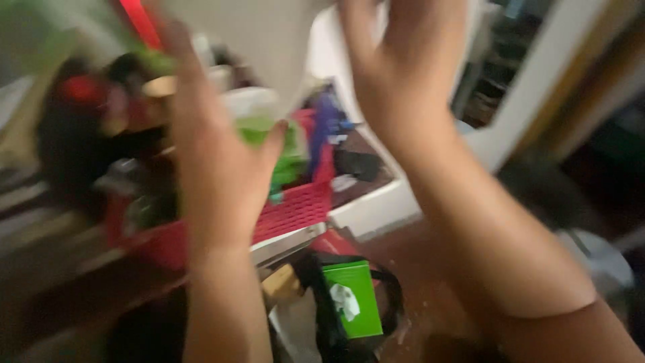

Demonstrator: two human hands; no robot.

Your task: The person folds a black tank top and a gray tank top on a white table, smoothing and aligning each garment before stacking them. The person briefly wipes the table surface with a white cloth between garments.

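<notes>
Both of my hands are raised in front of the camera, and the picture is blurred by motion. My left hand (215, 154) and my right hand (396, 74) reach up to a pale, off-white sheet or cloth (262, 40) at the top of the view. The right hand's fingers seem to close on its edge. The left hand's fingers lie against its left side, thumb spread apart. Whether the left hand truly grips it is unclear.
Below the hands stands a red plastic basket (295, 208) full of mixed things, green and purple among them. A green box (356, 296) lies in a dark bag on the brown floor. A white ledge (376, 202) runs to the right.
</notes>
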